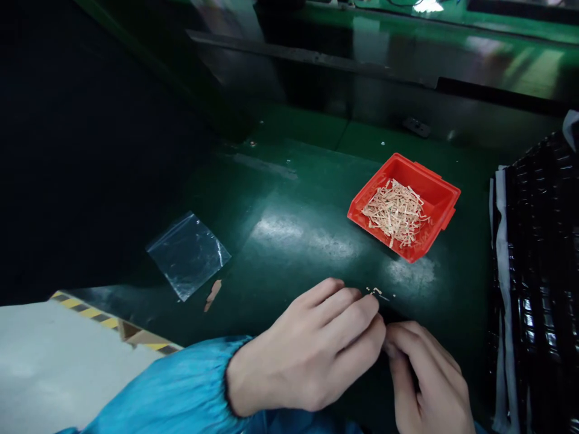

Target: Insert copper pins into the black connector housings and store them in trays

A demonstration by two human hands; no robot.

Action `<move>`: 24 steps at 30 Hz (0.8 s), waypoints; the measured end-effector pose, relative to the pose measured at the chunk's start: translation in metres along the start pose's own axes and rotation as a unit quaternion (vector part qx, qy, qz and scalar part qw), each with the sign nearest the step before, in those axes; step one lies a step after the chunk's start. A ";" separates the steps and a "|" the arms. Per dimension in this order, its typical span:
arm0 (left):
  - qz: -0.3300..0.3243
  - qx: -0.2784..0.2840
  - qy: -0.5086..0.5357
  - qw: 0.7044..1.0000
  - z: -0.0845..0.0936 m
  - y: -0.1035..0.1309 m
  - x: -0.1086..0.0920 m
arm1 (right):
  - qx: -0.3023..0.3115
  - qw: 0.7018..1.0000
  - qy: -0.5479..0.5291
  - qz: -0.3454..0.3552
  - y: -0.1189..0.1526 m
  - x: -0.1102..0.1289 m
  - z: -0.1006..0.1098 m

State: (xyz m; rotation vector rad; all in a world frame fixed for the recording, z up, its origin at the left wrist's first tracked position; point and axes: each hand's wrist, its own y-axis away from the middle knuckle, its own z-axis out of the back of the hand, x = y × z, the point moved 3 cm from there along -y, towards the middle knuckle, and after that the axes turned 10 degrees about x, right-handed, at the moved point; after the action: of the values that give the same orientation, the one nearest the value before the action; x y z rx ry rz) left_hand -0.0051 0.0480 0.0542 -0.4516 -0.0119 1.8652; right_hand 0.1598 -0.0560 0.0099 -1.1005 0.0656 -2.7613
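Note:
My left hand reaches in from the lower left in a blue sleeve, its fingers curled and closed. Right beside it, my right hand is pinched shut, thumb against forefinger. The fingertips of both hands meet low over the green work surface. Whatever lies between them is hidden by the fingers. Small pale scraps are scattered just beyond the fingertips. Farther back stands a red bin holding a heap of thin beige strips.
A clear zip bag lies flat at the left, near a brown torn scrap. Black glossy trays or packaging are stacked along the right edge. Yellow-black tape marks the lower left, and a metal ledge runs across the back.

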 end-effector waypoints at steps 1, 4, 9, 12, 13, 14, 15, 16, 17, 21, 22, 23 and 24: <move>0.013 -0.013 0.018 1.000 -0.002 0.003 -0.001 | -0.003 1.000 -0.015 -0.002 0.000 0.000 0.001; 0.057 -0.052 0.077 0.994 -0.012 0.013 -0.006 | -0.003 0.999 -0.048 -0.001 -0.002 0.003 0.002; 0.110 -0.091 0.109 0.984 -0.022 0.022 -0.012 | 0.015 0.996 -0.087 0.005 -0.003 0.006 0.000; 0.114 -0.091 0.106 0.984 -0.022 0.024 -0.011 | 0.032 0.995 -0.095 0.002 -0.004 0.006 -0.001; 0.114 -0.090 0.107 0.984 -0.021 0.024 -0.010 | 0.034 0.995 -0.097 -0.001 -0.004 0.006 -0.001; 0.114 -0.090 0.109 0.983 -0.020 0.024 -0.008 | 0.037 0.995 -0.097 -0.002 -0.004 0.007 -0.001; 0.112 -0.090 0.110 0.983 -0.019 0.024 -0.007 | 0.038 0.994 -0.100 -0.002 -0.005 0.008 -0.001; 0.107 -0.089 0.109 0.984 -0.019 0.025 -0.006 | 0.037 0.994 -0.102 -0.004 -0.006 0.009 -0.001; 0.099 -0.089 0.107 0.985 -0.019 0.025 -0.006 | 0.034 0.994 -0.106 -0.006 -0.006 0.011 0.000; 0.102 -0.110 0.125 0.981 -0.021 0.027 -0.015 | 0.011 0.990 -0.137 -0.028 -0.008 0.017 0.003; 0.127 -0.122 0.149 0.973 -0.023 0.028 -0.017 | 0.003 0.989 -0.142 -0.029 -0.008 0.017 0.003; 0.156 -0.133 0.188 0.960 -0.026 0.028 -0.021 | -0.005 0.989 -0.146 -0.028 -0.008 0.018 0.003; 0.183 -0.142 0.237 0.944 -0.029 0.028 -0.024 | -0.014 0.989 -0.147 -0.027 -0.009 0.018 0.002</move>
State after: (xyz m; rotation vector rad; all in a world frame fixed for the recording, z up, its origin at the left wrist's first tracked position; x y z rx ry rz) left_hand -0.0154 0.0104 0.0279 -1.1609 0.1374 2.0785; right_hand 0.1475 -0.0506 0.0247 -1.5240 0.0371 -2.6177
